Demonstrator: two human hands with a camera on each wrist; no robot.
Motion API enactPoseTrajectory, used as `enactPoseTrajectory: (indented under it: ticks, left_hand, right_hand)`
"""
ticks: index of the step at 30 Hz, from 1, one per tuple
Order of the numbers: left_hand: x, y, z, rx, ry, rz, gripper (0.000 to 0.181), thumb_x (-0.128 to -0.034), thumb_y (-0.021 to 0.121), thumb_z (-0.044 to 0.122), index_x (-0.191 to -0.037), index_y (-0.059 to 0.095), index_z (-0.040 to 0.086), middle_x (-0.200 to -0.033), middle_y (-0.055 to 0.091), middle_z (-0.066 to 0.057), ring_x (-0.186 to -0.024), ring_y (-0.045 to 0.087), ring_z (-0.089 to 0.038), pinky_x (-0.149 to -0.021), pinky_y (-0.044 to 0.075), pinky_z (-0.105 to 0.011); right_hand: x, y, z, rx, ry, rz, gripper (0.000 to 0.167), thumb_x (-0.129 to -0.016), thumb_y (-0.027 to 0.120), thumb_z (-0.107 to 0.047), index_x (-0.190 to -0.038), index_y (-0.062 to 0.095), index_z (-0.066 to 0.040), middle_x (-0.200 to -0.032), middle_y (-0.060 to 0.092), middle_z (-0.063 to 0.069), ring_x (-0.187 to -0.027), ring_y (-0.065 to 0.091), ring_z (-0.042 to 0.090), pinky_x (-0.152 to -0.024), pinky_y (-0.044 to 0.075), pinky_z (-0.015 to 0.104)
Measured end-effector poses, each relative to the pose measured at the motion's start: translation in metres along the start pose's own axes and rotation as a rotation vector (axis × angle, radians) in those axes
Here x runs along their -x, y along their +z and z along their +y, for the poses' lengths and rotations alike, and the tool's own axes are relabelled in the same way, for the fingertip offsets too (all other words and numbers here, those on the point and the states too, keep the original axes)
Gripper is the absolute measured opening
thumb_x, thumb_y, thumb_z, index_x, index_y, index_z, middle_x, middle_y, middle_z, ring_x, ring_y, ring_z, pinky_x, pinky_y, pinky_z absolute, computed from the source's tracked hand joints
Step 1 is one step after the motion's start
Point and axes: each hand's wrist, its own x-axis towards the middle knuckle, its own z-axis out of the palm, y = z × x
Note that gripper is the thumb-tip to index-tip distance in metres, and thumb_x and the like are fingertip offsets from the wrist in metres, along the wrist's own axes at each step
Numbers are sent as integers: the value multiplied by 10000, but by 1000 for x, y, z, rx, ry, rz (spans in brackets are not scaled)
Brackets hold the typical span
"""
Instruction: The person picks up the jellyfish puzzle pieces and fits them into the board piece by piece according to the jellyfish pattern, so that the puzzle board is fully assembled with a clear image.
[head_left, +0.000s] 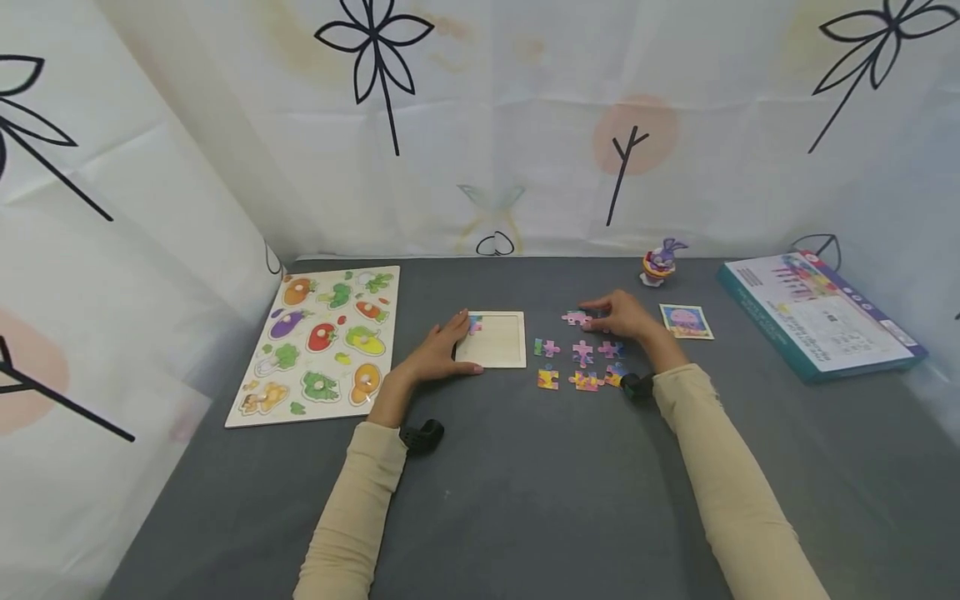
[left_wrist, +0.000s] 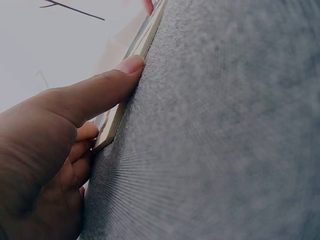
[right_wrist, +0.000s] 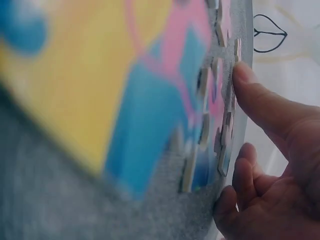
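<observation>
My left hand [head_left: 437, 352] grips the left side of a square wooden puzzle tray [head_left: 501, 343], thumb along its near edge and fingers at its far left. One coloured piece [head_left: 476, 323] lies in the tray's upper left corner. In the left wrist view the thumb [left_wrist: 107, 89] presses against the tray's edge [left_wrist: 117, 117]. Over the back row of loose jigsaw pieces, my right hand [head_left: 628, 318] pinches a pink puzzle piece [head_left: 574, 318] between thumb and forefinger. The right wrist view shows that thumb [right_wrist: 260, 100] on a piece's edge; the forefinger is hidden there.
Several loose pieces [head_left: 582, 354] lie in rows right of the tray. At left lies a vegetable puzzle board [head_left: 341, 317]. A small picture card [head_left: 686, 322], a purple rabbit figurine [head_left: 660, 265] and a teal-edged box [head_left: 825, 312] stand at right. White fabric walls border the grey table.
</observation>
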Motion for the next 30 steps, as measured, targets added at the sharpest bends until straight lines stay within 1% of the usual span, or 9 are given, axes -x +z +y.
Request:
enactPoseTrajectory:
  ticks: [3,5,8,17,20,22,25,27,30]
  left_hand:
    - [0,1,0,-4,1,1,928,-818,677,354,-1461,120,-16,-1549,64,-154,-1436,60,-266,-1136,35,-523]
    - [0,1,0,-1,0,1,929,-817,678,354,-1461,121,-16,-1549,62,-153,-1437,59,-265,-1137,33,-523]
    - [0,0,1,9,-1,3,932,-814,683,349,-1460,122,-20,-1548,64,-154,-1436,58,-269,-1135,30,-527]
    - [0,1,-1,11,-3,3,929,-818,678,353,-1460,119,-18,-1548,63,-153,-1437,53,-268,-1135,27,-525]
    - [1,1,-1,9,-6,3,927,-822,673,356,-1462,115,-14,-1549,57,-150,-1437,49,-266,-1136,25,-523]
    - [0,1,-1,9,-6,4,927,-822,672,361,-1463,115,-11,-1550,56,-147,-1438,47,-262,-1138,22,-520]
    - [0,0,-1,3,-11,2,932,-821,671,370,-1466,109,-2,-1552,50,-137,-1439,43,-255,-1139,21,-516]
    - [0,0,-1,6,-16,1,935,-820,672,373,-1467,107,2,-1553,48,-132,-1439,40,-252,-1139,18,-518]
    - [0,2,-2,7,-11,0,929,-825,667,370,-1467,105,1,-1554,43,-131,-1439,38,-254,-1135,23,-528]
  right_hand:
    - [-1,1,3,-10,17,11,443,-810,702,-182,-1227,597,-73,-700,644,101,-621,506,152,-660,376,284]
    - [-1,2,3,-24,28,18,428,-807,704,-177,-1212,609,-73,-628,612,50,-581,495,125,-627,365,267]
    - [-3,3,4,-35,23,30,395,-806,707,-175,-1179,633,-68,-613,595,26,-563,492,107,-603,360,258]
    - [-5,3,-3,-28,-14,42,318,-797,712,-150,-1086,677,-20,-712,582,57,-544,489,90,-543,374,243]
    - [-5,2,-17,-30,-17,45,325,-812,699,-162,-1105,661,-27,-833,555,109,-641,493,156,-577,377,270]
    - [-6,2,-31,-45,-10,59,341,-826,686,-187,-1131,646,-40,-956,539,158,-784,503,228,-662,414,332]
    - [-10,8,-59,-57,-17,96,360,-817,696,-203,-1134,641,-41,-1062,525,196,-921,455,271,-755,393,376]
    - [-16,18,-76,-63,-38,107,347,-806,707,-200,-1113,655,-45,-1010,542,173,-888,459,253,-736,389,356]
    - [-25,37,-93,-65,-82,82,322,-791,719,-174,-1082,675,-45,-771,514,83,-679,419,179,-588,329,274]
